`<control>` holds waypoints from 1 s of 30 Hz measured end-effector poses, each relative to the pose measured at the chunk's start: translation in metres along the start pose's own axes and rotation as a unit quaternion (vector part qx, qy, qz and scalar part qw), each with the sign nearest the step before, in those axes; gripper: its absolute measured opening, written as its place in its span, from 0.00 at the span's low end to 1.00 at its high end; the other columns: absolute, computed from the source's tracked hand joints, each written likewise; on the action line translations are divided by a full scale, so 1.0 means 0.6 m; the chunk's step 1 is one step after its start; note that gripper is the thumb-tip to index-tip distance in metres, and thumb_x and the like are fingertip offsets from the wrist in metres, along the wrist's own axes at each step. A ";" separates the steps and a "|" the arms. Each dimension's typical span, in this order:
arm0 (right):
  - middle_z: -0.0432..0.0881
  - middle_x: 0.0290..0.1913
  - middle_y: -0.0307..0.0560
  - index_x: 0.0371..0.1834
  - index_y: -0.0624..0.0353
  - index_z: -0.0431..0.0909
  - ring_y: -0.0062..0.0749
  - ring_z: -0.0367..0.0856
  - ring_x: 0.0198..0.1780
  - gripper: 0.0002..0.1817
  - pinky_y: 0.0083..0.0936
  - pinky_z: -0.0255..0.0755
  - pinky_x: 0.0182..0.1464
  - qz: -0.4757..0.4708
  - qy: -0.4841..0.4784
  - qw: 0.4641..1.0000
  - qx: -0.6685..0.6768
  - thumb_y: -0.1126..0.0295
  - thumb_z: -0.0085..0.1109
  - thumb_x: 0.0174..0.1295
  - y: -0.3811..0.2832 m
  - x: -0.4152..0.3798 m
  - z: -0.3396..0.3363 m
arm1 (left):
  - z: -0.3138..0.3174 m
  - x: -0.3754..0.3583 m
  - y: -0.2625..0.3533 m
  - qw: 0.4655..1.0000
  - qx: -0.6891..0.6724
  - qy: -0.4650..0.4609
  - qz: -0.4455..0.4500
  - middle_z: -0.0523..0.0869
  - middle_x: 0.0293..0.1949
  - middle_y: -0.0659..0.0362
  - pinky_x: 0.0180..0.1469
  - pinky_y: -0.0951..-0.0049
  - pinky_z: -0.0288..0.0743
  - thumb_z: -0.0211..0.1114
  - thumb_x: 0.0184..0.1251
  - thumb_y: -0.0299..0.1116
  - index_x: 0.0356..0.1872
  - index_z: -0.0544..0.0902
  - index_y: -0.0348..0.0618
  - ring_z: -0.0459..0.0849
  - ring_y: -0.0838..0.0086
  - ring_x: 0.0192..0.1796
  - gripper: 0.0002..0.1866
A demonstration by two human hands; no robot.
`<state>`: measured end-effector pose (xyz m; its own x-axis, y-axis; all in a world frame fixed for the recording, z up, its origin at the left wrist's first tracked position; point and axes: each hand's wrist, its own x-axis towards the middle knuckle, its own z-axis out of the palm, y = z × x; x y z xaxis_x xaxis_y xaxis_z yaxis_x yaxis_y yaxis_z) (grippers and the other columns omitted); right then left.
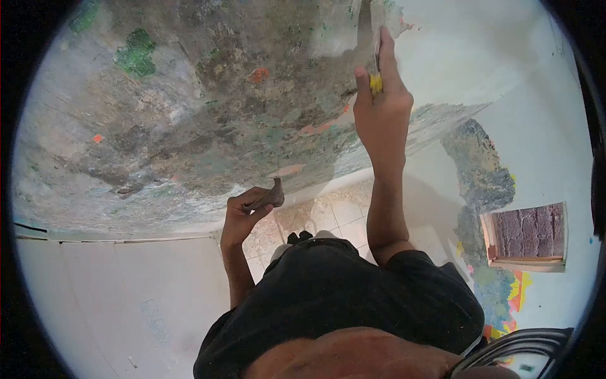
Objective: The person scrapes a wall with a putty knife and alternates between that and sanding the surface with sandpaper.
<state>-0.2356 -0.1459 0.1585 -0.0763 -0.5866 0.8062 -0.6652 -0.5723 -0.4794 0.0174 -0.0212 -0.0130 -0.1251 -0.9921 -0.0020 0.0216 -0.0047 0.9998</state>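
My right hand (383, 104) is raised against the wall, closed around a tool with a yellow handle (376, 83). The tool's thin blade lies at the border between the patchy, stained wall surface (252, 95) and a smooth pale area (454, 57). Lower and to the left, my left hand (243, 215) grips a dark, flat, curved piece (273, 194) between thumb and fingers, just off the wall's lower part. What exactly that piece is, I cannot tell.
A small square opening (529, 232) with bricks behind it is in the right wall, beside peeling patches of paint (483, 167). Pale floor tiles (334, 208) show below. A white panelled surface (126, 303) is at lower left, and striped coils (524, 350) are at lower right.
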 end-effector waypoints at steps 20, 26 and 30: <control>0.83 0.57 0.61 0.73 0.60 0.65 0.32 0.83 0.43 0.29 0.25 0.76 0.45 0.045 0.024 0.998 0.033 0.73 0.59 0.69 -0.002 -0.003 -0.003 | -0.005 -0.007 0.008 1.000 -0.007 -0.008 0.017 0.87 0.45 0.57 0.51 0.73 0.77 0.68 0.57 0.13 0.44 0.88 0.34 0.84 0.73 0.48 0.14; 0.77 0.64 0.64 0.73 0.61 0.65 0.40 0.74 0.68 0.30 0.26 0.70 0.61 0.017 0.044 0.996 0.070 0.75 0.60 0.68 0.008 0.015 -0.001 | -0.006 -0.003 0.019 1.000 0.016 0.018 -0.009 0.87 0.43 0.57 0.52 0.74 0.75 0.68 0.58 0.14 0.44 0.88 0.33 0.84 0.74 0.47 0.12; 0.76 0.65 0.63 0.73 0.61 0.65 0.42 0.74 0.68 0.30 0.27 0.70 0.61 0.047 0.012 0.993 0.112 0.76 0.59 0.67 0.012 0.022 -0.012 | -0.001 -0.003 0.016 1.000 0.005 0.019 0.004 0.87 0.43 0.57 0.52 0.74 0.75 0.68 0.58 0.15 0.43 0.87 0.32 0.84 0.74 0.47 0.12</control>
<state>-0.2468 -0.1536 0.1683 -0.1499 -0.6314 0.7609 -0.4728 -0.6301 -0.6160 0.0182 -0.0192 -0.0035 -0.0878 -0.9961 0.0048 0.0115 0.0038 0.9999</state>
